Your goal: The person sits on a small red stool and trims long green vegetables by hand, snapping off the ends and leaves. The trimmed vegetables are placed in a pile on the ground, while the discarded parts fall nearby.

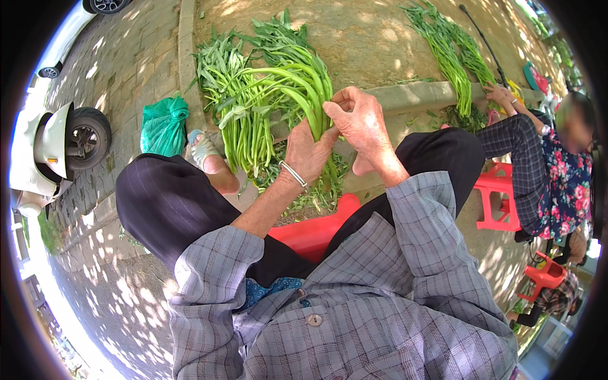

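My left hand, with a bangle at its wrist, is wrapped around the lower stems of a bunch of leafy greens that look like water spinach. The bunch fans up and away to the left, its leaves farthest from me. At the bunch's right edge, my right hand has thumb and forefinger drawn together beside the stems. Whether a stem or leaf is pinched there is hidden. Left of the held bunch lies a pile of similar greens, stems towards me. Loose trimmings are scattered on the ground below my hands.
Beneath me is a red plastic stool. A tied green sack rests by my left foot. The concrete kerb runs right, towards a seated person with more greens. A parked scooter stands at left.
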A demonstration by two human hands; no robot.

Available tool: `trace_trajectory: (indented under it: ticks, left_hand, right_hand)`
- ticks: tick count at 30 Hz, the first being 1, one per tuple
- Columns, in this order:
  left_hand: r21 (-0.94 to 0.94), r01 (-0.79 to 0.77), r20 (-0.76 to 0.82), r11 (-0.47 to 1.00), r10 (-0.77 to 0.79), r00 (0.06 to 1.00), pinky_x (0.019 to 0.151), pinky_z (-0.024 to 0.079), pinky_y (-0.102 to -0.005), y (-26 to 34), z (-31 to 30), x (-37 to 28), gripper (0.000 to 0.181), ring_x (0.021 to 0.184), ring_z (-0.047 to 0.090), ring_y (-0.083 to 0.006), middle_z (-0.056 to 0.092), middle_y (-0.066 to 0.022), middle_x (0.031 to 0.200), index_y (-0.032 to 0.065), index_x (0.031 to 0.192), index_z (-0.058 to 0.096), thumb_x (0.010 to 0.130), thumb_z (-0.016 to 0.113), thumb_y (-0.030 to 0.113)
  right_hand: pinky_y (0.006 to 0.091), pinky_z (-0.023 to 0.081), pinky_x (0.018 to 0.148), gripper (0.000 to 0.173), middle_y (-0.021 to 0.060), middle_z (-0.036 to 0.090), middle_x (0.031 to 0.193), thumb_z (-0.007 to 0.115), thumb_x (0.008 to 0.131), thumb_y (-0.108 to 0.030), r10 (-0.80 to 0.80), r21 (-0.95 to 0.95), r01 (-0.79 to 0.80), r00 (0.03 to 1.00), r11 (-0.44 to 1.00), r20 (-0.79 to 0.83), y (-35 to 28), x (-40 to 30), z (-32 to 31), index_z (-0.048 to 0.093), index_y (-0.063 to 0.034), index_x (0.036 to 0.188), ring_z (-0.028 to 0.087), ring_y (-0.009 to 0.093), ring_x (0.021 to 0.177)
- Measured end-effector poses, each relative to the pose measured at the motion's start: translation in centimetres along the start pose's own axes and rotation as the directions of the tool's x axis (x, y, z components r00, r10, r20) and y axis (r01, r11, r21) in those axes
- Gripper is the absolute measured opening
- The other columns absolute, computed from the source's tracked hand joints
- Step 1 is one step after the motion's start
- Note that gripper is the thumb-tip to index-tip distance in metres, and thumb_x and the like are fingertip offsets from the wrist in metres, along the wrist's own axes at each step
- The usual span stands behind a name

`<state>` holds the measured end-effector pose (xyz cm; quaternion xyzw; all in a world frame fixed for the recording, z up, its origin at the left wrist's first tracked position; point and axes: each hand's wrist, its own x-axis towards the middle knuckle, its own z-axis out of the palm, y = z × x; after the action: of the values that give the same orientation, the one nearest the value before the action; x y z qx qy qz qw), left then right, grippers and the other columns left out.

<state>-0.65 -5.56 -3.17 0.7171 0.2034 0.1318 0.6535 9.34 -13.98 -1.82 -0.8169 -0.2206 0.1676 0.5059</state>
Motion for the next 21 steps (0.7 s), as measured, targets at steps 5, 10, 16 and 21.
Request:
trace_trajectory:
  ticks: [5,10,16,21]
  left_hand:
    - [0.166,-0.057,0.0,0.984,0.058,0.998,0.07,0.047,-0.0379,-0.5,0.0,0.0,0.026,0.08,0.061,-0.0308,0.063,-0.0163,0.086,0.0013,0.104,0.057,0.082,0.06,0.016]
    - [0.312,-0.109,-0.014,0.944,0.119,0.993,0.07,0.046,-0.0437,0.0,0.2,-0.4,0.028,0.082,0.058,-0.0387,0.061,-0.0195,0.091,0.0033,0.105,0.056,0.08,0.062,0.014]
    - [0.463,-0.202,0.018,0.863,0.218,0.976,0.068,0.046,-0.0443,-1.5,0.3,-0.7,0.032,0.08,0.058,-0.038,0.06,-0.0205,0.092,0.0026,0.107,0.054,0.078,0.063,0.014]
    - [0.065,0.057,0.111,0.996,-0.064,0.992,0.067,0.049,-0.0367,-1.5,0.0,0.1,0.026,0.076,0.06,-0.0258,0.062,-0.0172,0.093,0.0011,0.106,0.057,0.085,0.056,0.018]
  right_hand:
    - [0.0333,0.05,0.062,0.037,0.0143,0.065,0.071,0.067,0.075,-0.031,0.042,0.053,-0.043,0.999,0.998,0.019,0.4,0.3,-0.5,0.061,0.0048,0.084,0.063,0.021,0.065]
    - [0.0294,0.05,0.05,0.038,0.012,0.064,0.069,0.068,0.076,-0.03,0.085,0.161,-0.093,0.995,0.983,0.058,-0.4,0.3,-0.9,0.06,0.0067,0.079,0.061,0.015,0.057]
    - [0.0291,0.049,0.05,0.033,0.0103,0.063,0.063,0.065,0.077,-0.027,0.104,0.101,-0.122,0.98,0.987,0.17,-0.1,0.8,-1.6,0.061,0.0062,0.076,0.06,0.016,0.051]
    - [0.0299,0.051,0.053,0.02,0.0103,0.063,0.058,0.059,0.073,-0.017,0.011,-0.198,0.003,0.997,0.98,0.071,1.2,1.1,-0.6,0.063,0.003,0.072,0.062,0.017,0.051]
